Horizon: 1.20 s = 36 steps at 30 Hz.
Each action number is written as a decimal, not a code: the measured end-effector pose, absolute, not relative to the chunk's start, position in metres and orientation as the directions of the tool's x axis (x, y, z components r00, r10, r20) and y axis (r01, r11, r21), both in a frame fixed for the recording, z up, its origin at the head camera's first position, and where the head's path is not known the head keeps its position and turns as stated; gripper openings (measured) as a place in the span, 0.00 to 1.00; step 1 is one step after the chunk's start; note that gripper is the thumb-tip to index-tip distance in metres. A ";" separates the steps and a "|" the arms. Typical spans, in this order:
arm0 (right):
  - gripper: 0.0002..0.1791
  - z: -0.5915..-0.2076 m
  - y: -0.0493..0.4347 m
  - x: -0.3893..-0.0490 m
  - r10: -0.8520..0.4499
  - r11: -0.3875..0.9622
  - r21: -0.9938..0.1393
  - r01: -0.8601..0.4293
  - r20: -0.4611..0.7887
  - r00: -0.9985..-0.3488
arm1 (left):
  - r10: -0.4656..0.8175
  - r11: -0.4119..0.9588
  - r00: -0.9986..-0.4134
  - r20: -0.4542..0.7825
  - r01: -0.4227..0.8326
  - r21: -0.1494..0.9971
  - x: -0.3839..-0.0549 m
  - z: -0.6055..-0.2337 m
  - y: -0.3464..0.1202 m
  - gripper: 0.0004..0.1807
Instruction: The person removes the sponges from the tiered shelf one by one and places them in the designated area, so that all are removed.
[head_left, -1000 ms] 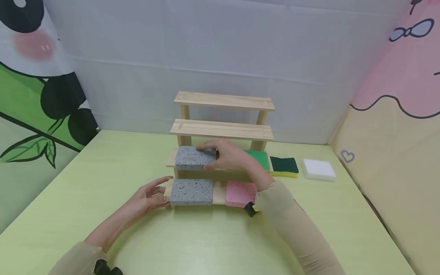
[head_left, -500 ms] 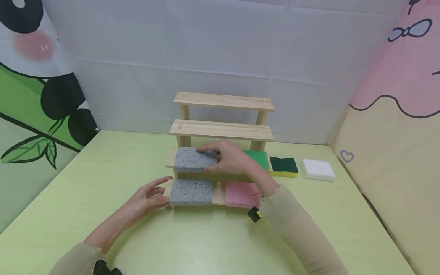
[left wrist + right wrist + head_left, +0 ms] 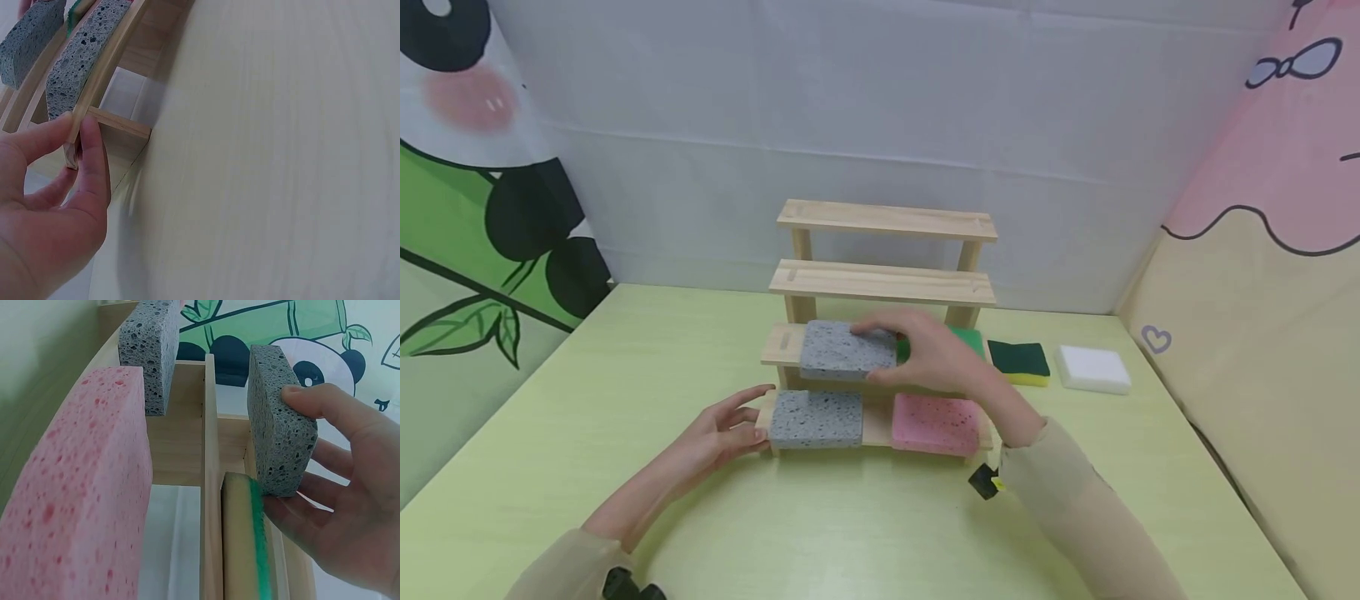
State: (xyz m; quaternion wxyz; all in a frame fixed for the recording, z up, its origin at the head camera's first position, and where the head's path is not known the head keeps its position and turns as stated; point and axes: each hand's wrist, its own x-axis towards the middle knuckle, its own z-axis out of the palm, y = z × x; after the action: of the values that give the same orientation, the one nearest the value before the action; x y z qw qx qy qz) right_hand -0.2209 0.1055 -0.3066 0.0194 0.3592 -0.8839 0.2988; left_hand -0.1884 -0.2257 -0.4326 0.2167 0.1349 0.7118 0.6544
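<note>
A four-step wooden display rack (image 3: 883, 283) stands on the table. My left hand (image 3: 726, 427) pinches the left end of its lowest board, thumb on top and fingers beneath in the left wrist view. My right hand (image 3: 925, 350) holds a grey speckled sponge (image 3: 848, 352) by its right side, thumb and fingers on opposite faces, over the second board. Partly behind that hand lies a green-topped sponge (image 3: 967, 339) with a yellowish body (image 3: 237, 537). On the lowest board rest another grey sponge (image 3: 817, 419) at left and a pink sponge (image 3: 936, 425) at right.
Right of the rack, a dark green and yellow sponge (image 3: 1019, 363) and a white sponge (image 3: 1094, 370) lie on the table (image 3: 850, 533). The upper two boards bear nothing. A pale cloth wall (image 3: 880, 108) hangs close behind.
My right hand has shifted right with the grey sponge, baring the left end of the second board. My left hand has stayed at the lowest board's end.
</note>
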 end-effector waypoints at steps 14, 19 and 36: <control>0.27 -0.305 0.139 -0.198 -0.638 0.512 -0.512 -0.690 0.311 -0.704 | 0.469 0.104 -0.872 -0.139 -0.102 0.989 -0.189 -0.434 -0.225 0.42; 0.28 -0.299 0.151 -0.187 -0.625 0.512 -0.504 -0.695 0.337 -0.704 | 0.466 0.106 -0.873 -0.142 -0.104 0.989 -0.189 -0.434 -0.225 0.43; 0.30 -0.286 0.204 -0.174 -0.575 0.551 -0.504 -0.665 0.349 -0.740 | 0.473 0.093 -0.867 -0.154 -0.125 0.988 -0.189 -0.431 -0.226 0.42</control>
State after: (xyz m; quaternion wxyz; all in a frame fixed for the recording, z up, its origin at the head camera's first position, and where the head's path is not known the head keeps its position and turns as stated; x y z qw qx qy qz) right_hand -0.1737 0.2043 -0.2856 0.0716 0.3533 -0.8777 0.3157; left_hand -0.1887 -0.2263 -0.4305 0.2259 0.1236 0.7038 0.6621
